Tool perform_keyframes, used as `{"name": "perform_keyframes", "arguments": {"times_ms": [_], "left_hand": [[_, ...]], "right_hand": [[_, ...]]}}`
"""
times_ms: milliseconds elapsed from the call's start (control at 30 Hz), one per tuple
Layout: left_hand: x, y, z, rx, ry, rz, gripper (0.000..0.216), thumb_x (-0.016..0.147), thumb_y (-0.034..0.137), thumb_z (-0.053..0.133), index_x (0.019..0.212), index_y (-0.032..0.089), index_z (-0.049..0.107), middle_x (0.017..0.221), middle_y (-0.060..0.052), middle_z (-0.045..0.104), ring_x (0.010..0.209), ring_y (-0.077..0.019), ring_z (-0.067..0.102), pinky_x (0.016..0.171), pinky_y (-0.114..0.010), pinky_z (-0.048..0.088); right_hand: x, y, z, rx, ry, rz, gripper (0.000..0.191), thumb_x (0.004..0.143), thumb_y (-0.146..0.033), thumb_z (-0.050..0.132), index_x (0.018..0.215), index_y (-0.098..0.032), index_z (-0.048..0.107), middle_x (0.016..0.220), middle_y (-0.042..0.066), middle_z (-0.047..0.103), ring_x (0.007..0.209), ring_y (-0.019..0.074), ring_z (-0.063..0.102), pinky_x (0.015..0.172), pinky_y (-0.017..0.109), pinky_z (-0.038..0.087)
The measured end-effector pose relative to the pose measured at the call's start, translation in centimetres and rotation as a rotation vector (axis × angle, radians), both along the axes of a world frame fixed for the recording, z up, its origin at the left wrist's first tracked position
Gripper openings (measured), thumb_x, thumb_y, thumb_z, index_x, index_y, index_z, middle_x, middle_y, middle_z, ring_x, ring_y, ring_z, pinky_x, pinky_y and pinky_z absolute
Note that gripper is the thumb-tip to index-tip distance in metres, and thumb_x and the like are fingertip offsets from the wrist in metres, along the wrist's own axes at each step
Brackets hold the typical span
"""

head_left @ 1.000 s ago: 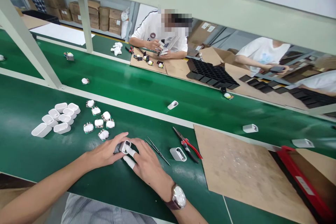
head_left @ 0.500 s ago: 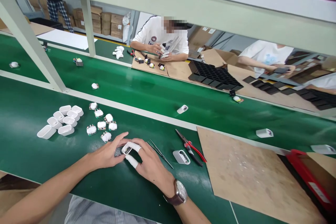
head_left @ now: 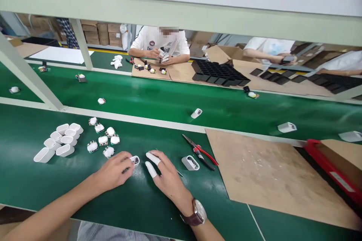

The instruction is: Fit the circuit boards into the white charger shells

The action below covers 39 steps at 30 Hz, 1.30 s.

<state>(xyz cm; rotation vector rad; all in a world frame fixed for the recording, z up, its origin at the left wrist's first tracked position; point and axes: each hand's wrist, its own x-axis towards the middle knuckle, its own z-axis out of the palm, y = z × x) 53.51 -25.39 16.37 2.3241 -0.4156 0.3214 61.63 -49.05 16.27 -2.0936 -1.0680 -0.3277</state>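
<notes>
My left hand [head_left: 115, 170] is closed around a small white oval plastic housing [head_left: 137, 160], its open end facing up and right with dark metal parts showing inside. Just to the right, my right hand [head_left: 162, 171] is apart from the housing, fingers spread, with white finger cots on the thumb and index finger. Under that hand lie thin metal tweezers [head_left: 180, 174], mostly hidden. Another white housing [head_left: 190, 163] with parts inside lies on the green table beside red-and-black long-nose pliers [head_left: 199, 152].
Several empty white housings [head_left: 65, 150] and circuit boards with white wrapping [head_left: 103, 140] are grouped at left. Brown cardboard [head_left: 271, 169] and a red bin [head_left: 333, 169] lie right. Beyond a pale rail, a green conveyor [head_left: 147, 99] carries parts; co-workers [head_left: 161, 43] sit opposite.
My right hand has let go of the housing and moved right, over the tweezers. My left hand now grips the housing alone. The camera view has tilted.
</notes>
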Motion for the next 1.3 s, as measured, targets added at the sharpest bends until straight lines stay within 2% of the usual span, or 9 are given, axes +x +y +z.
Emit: {"name": "perform_keyframes", "arguments": {"times_ms": [100, 267, 400, 533, 767, 933, 1100, 1200, 1300], "left_hand": [[2.1, 0.7, 1.7, -0.227, 0.158, 0.062, 0.006, 0.101, 0.024, 0.061, 0.096, 0.021, 0.061, 0.104, -0.006, 0.072, 0.089, -0.0171, 0.074, 0.075, -0.027, 0.062], [12.1, 4.0, 4.7, 0.183, 0.109, 0.181, 0.004, 0.097, 0.019, 0.062, 0.093, 0.020, 0.063, 0.112, -0.007, 0.069, 0.106, -0.0221, 0.069, 0.098, -0.037, 0.056], [20.5, 7.8, 5.3, 0.278, 0.128, 0.337, 0.004, 0.094, 0.012, 0.063, 0.094, 0.015, 0.066, 0.111, -0.013, 0.067, 0.106, -0.0272, 0.069, 0.096, -0.043, 0.055], [23.3, 11.7, 4.9, 0.331, 0.168, 0.347, 0.022, 0.098, 0.029, 0.070, 0.114, 0.014, 0.067, 0.117, -0.009, 0.068, 0.107, -0.0250, 0.068, 0.096, -0.046, 0.056], [21.4, 16.2, 6.6, 0.363, 0.214, 0.404, 0.036, 0.100, 0.036, 0.067, 0.130, 0.016, 0.064, 0.134, -0.012, 0.064, 0.119, -0.0282, 0.065, 0.103, -0.053, 0.054], [16.9, 9.9, 7.2, 0.358, 0.219, 0.290, 0.044, 0.090, 0.022, 0.074, 0.132, 0.018, 0.064, 0.128, -0.013, 0.070, 0.124, -0.0310, 0.061, 0.111, -0.044, 0.047], [8.1, 1.9, 5.0, 0.373, 0.323, -0.063, 0.060, 0.082, 0.040, 0.085, 0.134, 0.022, 0.059, 0.111, -0.011, 0.071, 0.107, -0.0319, 0.068, 0.087, -0.038, 0.057], [3.3, 2.5, 4.7, 0.366, 0.320, -0.072, 0.071, 0.084, 0.049, 0.083, 0.140, 0.019, 0.053, 0.116, -0.014, 0.069, 0.109, -0.0351, 0.068, 0.088, -0.043, 0.058], [0.7, 4.1, 5.0, 0.279, 0.085, 0.062, 0.069, 0.084, 0.052, 0.082, 0.143, 0.028, 0.054, 0.128, -0.012, 0.068, 0.118, -0.0344, 0.066, 0.100, -0.048, 0.056]], "right_hand": [[-0.4, -1.0, 0.0, -0.016, -0.054, -0.021, 0.035, 0.104, -0.020, 0.056, 0.139, -0.023, 0.059, 0.127, 0.012, 0.069, 0.117, 0.0259, 0.069, 0.100, 0.046, 0.063], [-1.3, -1.5, 0.1, -0.045, -0.082, 0.005, 0.030, 0.104, -0.020, 0.055, 0.133, -0.021, 0.063, 0.125, 0.012, 0.070, 0.113, 0.0243, 0.072, 0.096, 0.041, 0.065], [-1.4, -1.5, 0.5, -0.060, -0.098, 0.032, 0.035, 0.104, -0.019, 0.053, 0.137, -0.024, 0.060, 0.129, 0.013, 0.069, 0.116, 0.0256, 0.072, 0.096, 0.041, 0.066], [-0.6, -2.5, 1.3, -0.135, -0.055, 0.059, 0.048, 0.102, -0.018, 0.054, 0.148, -0.030, 0.052, 0.137, 0.013, 0.067, 0.122, 0.0290, 0.070, 0.098, 0.046, 0.065], [1.6, -1.0, 1.0, -0.149, -0.075, 0.102, 0.047, 0.102, -0.021, 0.054, 0.148, -0.031, 0.052, 0.138, 0.011, 0.067, 0.123, 0.0282, 0.070, 0.099, 0.042, 0.065], [2.4, 1.7, -0.1, -0.124, -0.096, 0.063, 0.054, 0.103, -0.028, 0.052, 0.156, -0.028, 0.042, 0.143, 0.014, 0.062, 0.124, 0.0316, 0.069, 0.097, 0.047, 0.065], [1.6, 3.3, -1.9, -0.166, -0.055, 0.025, 0.067, 0.096, -0.040, 0.066, 0.154, -0.019, 0.040, 0.136, 0.021, 0.061, 0.116, 0.0375, 0.069, 0.087, 0.053, 0.066], [0.9, 4.4, -2.6, -0.161, -0.066, 0.068, 0.053, 0.092, -0.037, 0.073, 0.139, -0.021, 0.054, 0.118, 0.016, 0.065, 0.100, 0.0338, 0.071, 0.080, 0.050, 0.065], [-0.1, 4.8, -1.9, -0.209, -0.063, 0.072, 0.041, 0.092, -0.027, 0.072, 0.131, -0.020, 0.061, 0.111, 0.013, 0.065, 0.094, 0.0296, 0.068, 0.081, 0.047, 0.063]]}}
